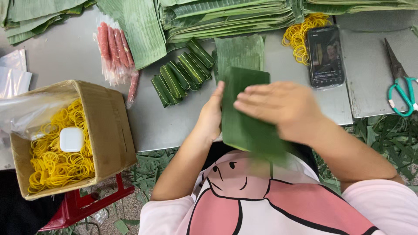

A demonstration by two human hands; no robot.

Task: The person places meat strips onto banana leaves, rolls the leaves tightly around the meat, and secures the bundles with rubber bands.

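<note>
Both hands work one folded banana leaf strip point(246, 122), dark green, lying lengthwise from the table's point(174, 122) near edge out over the person's lap. Left hand point(212, 115) sits against the strip's left edge, fingers straight and together, thumb side hidden behind the leaf; whether it pinches the leaf, cannot tell. Right hand point(278, 104) lies flat on top of the strip, fingers spread slightly and extended leftward, pressing rather than gripping; slightly blurred.

Landmark: the strip.
- Just beyond it, a paler leaf piece point(239, 50) flat on the table, partly under the strip's far end.
- Left of the strip, a row of small folded leaf parcels point(180, 76).
- Farther left, a clear packet of red sausages point(114, 50).
- Far left, off the table edge, a cardboard box point(109, 126) of yellow rubber bands with a small white case point(72, 139) on top, resting on a red stool point(82, 204).
- Right of the strip, a dark phone point(325, 56), loose yellow rubber bands point(298, 32) beside it.
- Far right, teal-handled scissors point(402, 85).
- Beyond everything, stacked banana leaves point(226, 15).
</note>
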